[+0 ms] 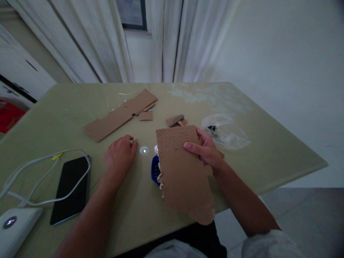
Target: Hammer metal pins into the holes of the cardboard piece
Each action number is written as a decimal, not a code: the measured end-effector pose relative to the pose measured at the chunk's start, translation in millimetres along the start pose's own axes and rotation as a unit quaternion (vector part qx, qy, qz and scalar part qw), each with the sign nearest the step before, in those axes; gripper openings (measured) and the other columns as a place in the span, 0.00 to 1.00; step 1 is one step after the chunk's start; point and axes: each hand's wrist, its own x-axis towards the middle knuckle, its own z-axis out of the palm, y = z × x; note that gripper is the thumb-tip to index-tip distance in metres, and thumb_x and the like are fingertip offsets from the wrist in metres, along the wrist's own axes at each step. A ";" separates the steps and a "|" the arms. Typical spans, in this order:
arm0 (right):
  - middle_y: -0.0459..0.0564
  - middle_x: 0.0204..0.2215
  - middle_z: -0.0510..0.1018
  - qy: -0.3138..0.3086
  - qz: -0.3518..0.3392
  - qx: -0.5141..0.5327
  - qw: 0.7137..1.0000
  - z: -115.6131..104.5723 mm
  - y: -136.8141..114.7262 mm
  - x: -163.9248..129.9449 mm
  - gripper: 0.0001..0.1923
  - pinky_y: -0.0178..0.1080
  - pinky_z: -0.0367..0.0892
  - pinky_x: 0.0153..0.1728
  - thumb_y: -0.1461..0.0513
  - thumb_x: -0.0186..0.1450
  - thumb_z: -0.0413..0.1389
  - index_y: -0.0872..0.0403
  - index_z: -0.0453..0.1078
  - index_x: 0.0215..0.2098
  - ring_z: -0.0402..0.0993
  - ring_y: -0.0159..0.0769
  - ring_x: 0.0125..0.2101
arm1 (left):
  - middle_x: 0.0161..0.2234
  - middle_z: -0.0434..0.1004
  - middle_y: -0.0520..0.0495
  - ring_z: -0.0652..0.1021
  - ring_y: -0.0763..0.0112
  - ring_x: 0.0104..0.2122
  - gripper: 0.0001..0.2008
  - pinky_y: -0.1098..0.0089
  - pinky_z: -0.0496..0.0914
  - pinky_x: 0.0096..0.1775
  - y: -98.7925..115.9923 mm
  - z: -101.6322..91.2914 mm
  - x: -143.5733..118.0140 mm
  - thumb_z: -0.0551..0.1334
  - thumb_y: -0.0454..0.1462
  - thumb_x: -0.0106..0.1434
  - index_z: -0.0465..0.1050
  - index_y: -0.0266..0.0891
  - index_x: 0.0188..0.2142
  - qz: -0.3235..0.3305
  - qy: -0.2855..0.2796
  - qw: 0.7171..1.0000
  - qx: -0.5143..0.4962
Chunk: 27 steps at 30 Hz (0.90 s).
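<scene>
Cardboard sheet lengthwise, holes far-end

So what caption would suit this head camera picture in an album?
Right hand holds a perforated brown cardboard sheet upright; left hand pinches a small object on the green table.

My left hand lay palm down, fingers curled, thumb and forefinger pinched together at the tips, the bare forearm stretched forward. My right hand was raised, thumb in front and fingers behind in a grip, with the elbow bent.
</scene>
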 end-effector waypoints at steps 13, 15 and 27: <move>0.50 0.43 0.92 -0.026 -0.003 0.066 0.997 0.2 2.2 0.1 0.34 0.40 0.87 0.38 0.56 0.51 0.84 0.49 0.79 0.53 0.91 0.41 0.37 | 0.50 0.85 0.42 0.82 0.60 0.46 0.09 0.62 0.77 0.47 47.9 -16.3 -42.2 0.63 0.37 0.76 0.84 0.42 0.49 0.339 0.112 0.857 -0.373; 0.50 0.44 0.92 -0.030 0.003 0.076 0.997 1.8 1.8 -0.8 0.34 0.40 0.87 0.38 0.57 0.52 0.83 0.49 0.79 0.53 0.91 0.41 0.37 | 0.50 0.86 0.42 0.83 0.58 0.48 0.08 0.61 0.77 0.48 51.1 -14.8 -47.3 0.65 0.36 0.74 0.85 0.43 0.48 0.365 0.098 0.843 -0.384; 0.50 0.46 0.91 -0.067 0.012 0.076 0.995 2.1 6.4 -4.3 0.32 0.40 0.86 0.44 0.59 0.55 0.82 0.50 0.79 0.55 0.91 0.40 0.41 | 0.52 0.88 0.40 0.85 0.54 0.51 0.12 0.56 0.81 0.54 54.8 -13.5 -51.2 0.67 0.32 0.69 0.86 0.44 0.49 0.338 0.058 0.842 -0.417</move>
